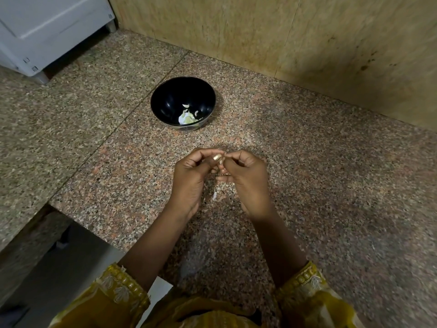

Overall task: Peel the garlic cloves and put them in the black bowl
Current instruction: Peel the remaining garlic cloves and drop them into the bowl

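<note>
- The tiny pale garlic clove could slip out and roll across the speckled stone counter if the skin gets pulled too hard.
- The clove sits between both hands, mostly hidden. The curled fingers of the left hand and right hand pinch it, above the counter, well apart from the round shiny black bowl.

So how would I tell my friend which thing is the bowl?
Start at the speckled stone counter where it meets the tan wall. The bowl sits in the middle, beyond the left hand and right hand peeling a garlic clove. It is the only dish there: round, shiny black, with a few pale garlic pieces inside.
</note>
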